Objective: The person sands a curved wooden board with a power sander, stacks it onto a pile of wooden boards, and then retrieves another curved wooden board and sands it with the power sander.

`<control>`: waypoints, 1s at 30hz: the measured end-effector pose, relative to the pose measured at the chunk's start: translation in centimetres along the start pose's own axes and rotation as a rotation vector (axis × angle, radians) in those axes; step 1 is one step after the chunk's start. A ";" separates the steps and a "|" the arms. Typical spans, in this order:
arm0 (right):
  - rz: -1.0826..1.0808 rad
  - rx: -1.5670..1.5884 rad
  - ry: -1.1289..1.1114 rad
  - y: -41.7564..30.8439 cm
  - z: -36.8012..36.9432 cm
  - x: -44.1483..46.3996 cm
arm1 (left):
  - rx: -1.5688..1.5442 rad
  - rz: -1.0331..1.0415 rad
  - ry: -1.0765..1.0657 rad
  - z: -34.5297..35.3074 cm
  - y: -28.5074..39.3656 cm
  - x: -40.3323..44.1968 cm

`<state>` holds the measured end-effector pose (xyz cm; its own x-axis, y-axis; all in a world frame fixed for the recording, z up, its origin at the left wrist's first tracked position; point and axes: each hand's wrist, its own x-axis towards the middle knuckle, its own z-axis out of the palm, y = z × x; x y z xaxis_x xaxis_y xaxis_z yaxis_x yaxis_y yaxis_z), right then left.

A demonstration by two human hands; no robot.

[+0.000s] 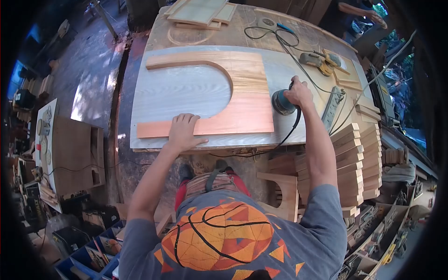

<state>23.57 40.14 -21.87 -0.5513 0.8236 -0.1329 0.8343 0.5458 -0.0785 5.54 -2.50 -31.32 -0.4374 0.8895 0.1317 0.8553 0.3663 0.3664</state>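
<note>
A wide U-shaped wooden panel (249,98) lies flat on a pale board (163,91) on the workbench, its curved cutout facing left. My left hand (184,132) rests on the panel's near arm, fingers laid flat and thumb out to the side. To the right of the panel, my right hand (299,93) is closed around the top of a teal handheld sander (282,103). The sander sits upright at the panel's right edge, over the pale board. Whether it touches the panel's edge is hard to tell. Its black cord runs down toward the bench's front edge.
Flat wooden panels (200,10) lie at the bench's far left. A yellow power tool (325,69) and looped cables occupy the right side. Stacked wood pieces (350,163) stand right of me. Another person's arm (357,10) shows at the far right.
</note>
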 end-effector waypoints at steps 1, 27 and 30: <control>0.026 -0.012 -0.003 0.4 0.2 -0.1 | -0.009 -0.016 0.027 0.4 0.8 0.2; -0.550 0.073 -0.109 -14.5 -3.1 -15.7 | -0.097 -0.306 0.244 -4.9 -12.9 -13.3; -0.530 0.016 -0.081 -15.6 -2.1 -15.1 | -0.213 -0.280 0.285 -4.6 -14.3 -13.5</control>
<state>18.88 19.52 -16.51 -0.8953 0.4207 -0.1467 0.4418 0.8808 -0.1701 -2.00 -21.00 -34.12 -0.7286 0.6424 0.2377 0.6298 0.4918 0.6012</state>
